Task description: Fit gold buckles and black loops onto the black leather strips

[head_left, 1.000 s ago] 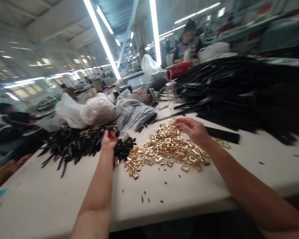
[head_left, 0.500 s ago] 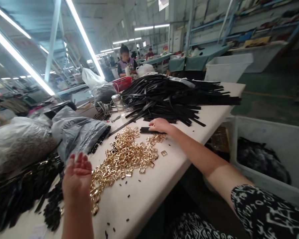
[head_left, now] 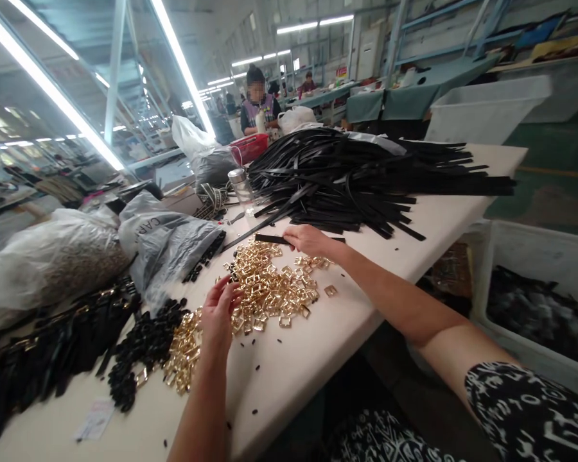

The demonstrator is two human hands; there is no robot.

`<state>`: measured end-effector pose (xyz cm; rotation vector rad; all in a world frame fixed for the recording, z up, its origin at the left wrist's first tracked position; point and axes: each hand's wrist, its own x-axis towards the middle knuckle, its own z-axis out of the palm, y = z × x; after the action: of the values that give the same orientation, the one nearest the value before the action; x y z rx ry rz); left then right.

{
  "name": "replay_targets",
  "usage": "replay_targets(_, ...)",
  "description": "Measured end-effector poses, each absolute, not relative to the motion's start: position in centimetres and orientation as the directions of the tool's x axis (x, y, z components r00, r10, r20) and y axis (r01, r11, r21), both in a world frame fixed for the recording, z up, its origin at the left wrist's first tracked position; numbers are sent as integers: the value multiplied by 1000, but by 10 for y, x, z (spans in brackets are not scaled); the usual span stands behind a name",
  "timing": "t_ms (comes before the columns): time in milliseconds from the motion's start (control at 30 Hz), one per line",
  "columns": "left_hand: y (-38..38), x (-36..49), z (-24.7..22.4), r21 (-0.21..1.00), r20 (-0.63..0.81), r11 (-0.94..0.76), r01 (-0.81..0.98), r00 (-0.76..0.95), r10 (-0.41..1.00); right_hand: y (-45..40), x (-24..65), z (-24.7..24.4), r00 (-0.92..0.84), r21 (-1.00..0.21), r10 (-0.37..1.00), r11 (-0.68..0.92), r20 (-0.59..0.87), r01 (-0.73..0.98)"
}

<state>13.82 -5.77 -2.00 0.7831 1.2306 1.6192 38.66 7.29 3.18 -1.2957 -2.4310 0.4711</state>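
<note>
Fingers of the right hand (head_left: 311, 240) are clamped on the black strip (head_left: 270, 239), which protrudes on both sides of the hand at the far edge of the gold-coloured frames (head_left: 264, 289). Fingers of the left hand (head_left: 218, 314) are bent over the near side of the frames; whether they grip one cannot be told. The frames lie heaped on the tabletop (head_left: 327, 333). A pile of small black pieces (head_left: 144, 343) adjoins the frames on the left. A grey plastic bag (head_left: 168, 237) lies behind that pile. A clear bottle (head_left: 241, 189) stands tilted in view beyond the strip, beside a large heap of long black strips (head_left: 347, 173). A co-worker (head_left: 261, 112) is positioned in the background.
</note>
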Motion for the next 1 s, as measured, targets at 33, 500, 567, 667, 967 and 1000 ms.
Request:
replay_targets(33,-57,141,-19,948,-51,-62,-313,-340,939,67,377,37,-605,-521,785,574,130,632)
replay_targets(500,-57,125,-10,870,-214,38,-491,-307,927,35,311,22,-816,-621,574,663,64,417)
replay_targets(567,-57,126,-11,897,-221,57,-438,-332,917,36,313,18,-810,-622,583,659,65,424)
replay_targets(667,-57,130,-14,929,-179,36,-368,-364,914,34,318,17,-827,-678,560,628,52,382)
replay_targets(967,-61,141,-10,916,21,-129,-380,-276,961,33,321,23,-623,-988,768,129,151,-81)
replay_targets(1000,-63,142,-11,930,2,-82,-359,-218,976,35,319,21,-544,-987,829,50,126,-153)
